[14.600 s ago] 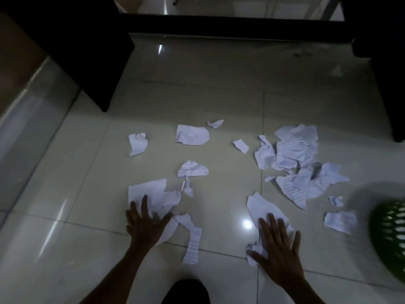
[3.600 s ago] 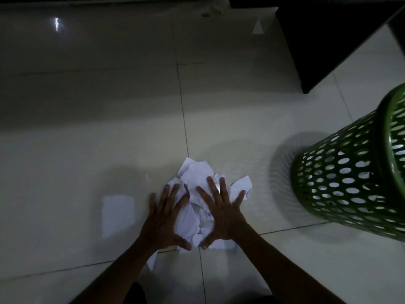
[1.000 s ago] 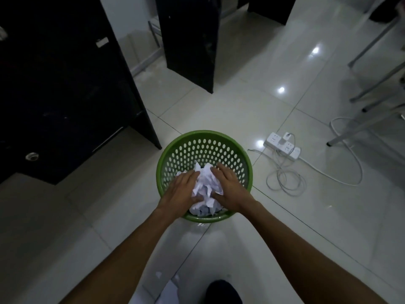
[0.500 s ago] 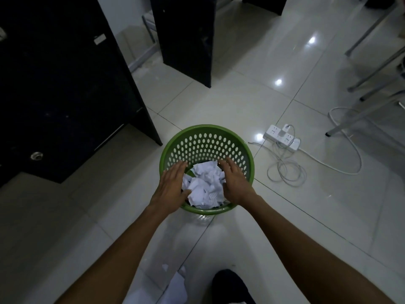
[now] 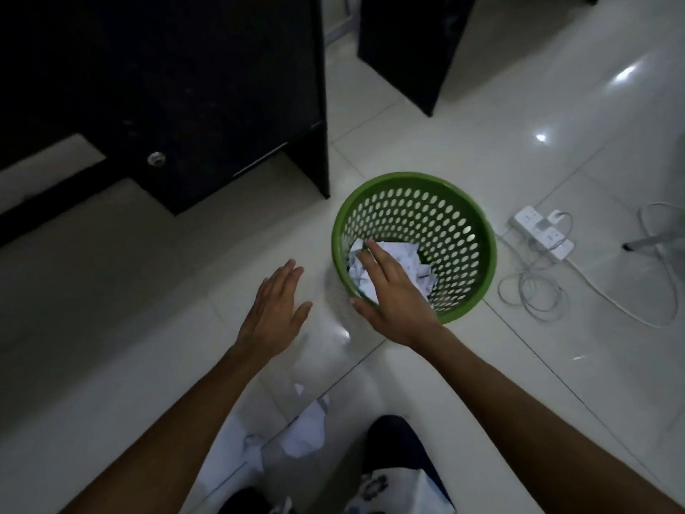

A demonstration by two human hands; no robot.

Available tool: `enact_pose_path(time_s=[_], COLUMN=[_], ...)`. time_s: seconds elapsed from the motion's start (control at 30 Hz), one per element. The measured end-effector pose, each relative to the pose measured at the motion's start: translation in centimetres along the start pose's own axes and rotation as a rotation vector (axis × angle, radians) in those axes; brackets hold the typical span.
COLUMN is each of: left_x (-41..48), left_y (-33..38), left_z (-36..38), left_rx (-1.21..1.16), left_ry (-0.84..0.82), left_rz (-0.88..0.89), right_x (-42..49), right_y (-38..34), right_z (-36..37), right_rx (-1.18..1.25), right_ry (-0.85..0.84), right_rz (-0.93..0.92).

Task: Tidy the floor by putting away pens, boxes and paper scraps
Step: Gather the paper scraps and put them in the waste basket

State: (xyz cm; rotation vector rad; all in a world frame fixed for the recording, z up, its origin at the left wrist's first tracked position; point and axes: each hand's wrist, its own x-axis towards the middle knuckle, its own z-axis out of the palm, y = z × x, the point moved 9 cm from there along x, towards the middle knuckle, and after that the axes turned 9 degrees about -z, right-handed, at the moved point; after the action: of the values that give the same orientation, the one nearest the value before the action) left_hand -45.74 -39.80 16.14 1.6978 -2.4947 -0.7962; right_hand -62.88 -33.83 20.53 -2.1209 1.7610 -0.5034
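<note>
A green perforated basket (image 5: 459,217) stands on the tiled floor, with crumpled white paper scraps (image 5: 404,255) lying inside it. My right hand (image 5: 389,291) hovers flat over the basket's near rim, fingers apart and holding nothing. To the left of the basket, my left hand (image 5: 276,313) is above the bare floor, open and empty. A few more paper scraps (image 5: 305,428) lie on the floor near my feet, between my forearms.
A black desk or cabinet (image 5: 166,87) stands at the left, a second dark panel (image 5: 411,42) behind the basket. A white power strip (image 5: 543,231) with looped cables (image 5: 533,294) lies right of the basket. A metal chair leg (image 5: 652,241) is at the far right.
Both hands have let go of the paper, which now lies in the basket. My left hand has drawn back out to the left; my right hand has lifted to the rim.
</note>
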Motion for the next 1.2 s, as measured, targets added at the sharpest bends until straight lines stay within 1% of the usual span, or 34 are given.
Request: enact_pose_path(time_s=[0.1,0.2,0.27,0.37,0.47,0.53,0.6,0.7,0.83,0.9,0.97,1.03,1.2], left_x=[-2.4,-5.3,-7.7,-11.7,-15.1,-17.2,-18.4,-19.9,-21.7,-22.4,-22.9,-23.1,-21.2], left_y=[-4.5,-9.4,-12.5,-16.7,-19.8,-21.5,-22.8,-24.7,-26.1,-26.1,-25.9,-25.4,-24.3], left_z=[1.1,2.5,4.3,8.7,13.9,17.6,20.2,23.9,26.9,27.8,28.3,28.9,28.9], left_rx=[-0.028,-0.079,-0.115,-0.115,-0.133,-0.196,-0.269,-0.322,-0.373,-0.411,-0.439,-0.457,-0.455], left_ry=[-0.010,-0.003,-0.005,-0.058,-0.116,-0.155,-0.162,-0.147,-0.084,-0.073,-0.072,-0.098,-0.146], left_rz=[-0.111,-0.272,-0.386,-0.526,-0.602,-0.658,-0.699,-0.781,-0.829,-0.822,-0.805,-0.793,-0.730], right_x=[0.9,0.3,-1.1,-3.6,-6.4,-8.6,-10.5,-12.3,-13.5,-13.5,-13.2,-12.9,-10.5], right_y=[-3.9,-6.8,-7.4,-6.2,-3.9,-2.7,-1.5,-1.1,-1.4,-1.5,-1.6,-1.8,-2.5], right_z=[2.4,7.2,11.0,17.4,23.4,27.3,30.1,34.4,38.2,39.0,39.3,39.9,40.8], right_rx=[0.017,0.016,0.021,-0.008,-0.022,0.000,0.046,0.108,0.138,0.087,0.087,0.118,0.068], right_ry=[-0.024,-0.104,-0.178,-0.319,-0.465,-0.542,-0.589,-0.642,-0.618,-0.585,-0.569,-0.606,-0.699], right_rz=[-0.125,-0.249,-0.258,-0.197,-0.071,0.005,0.090,0.144,0.180,0.182,0.207,0.224,0.134])
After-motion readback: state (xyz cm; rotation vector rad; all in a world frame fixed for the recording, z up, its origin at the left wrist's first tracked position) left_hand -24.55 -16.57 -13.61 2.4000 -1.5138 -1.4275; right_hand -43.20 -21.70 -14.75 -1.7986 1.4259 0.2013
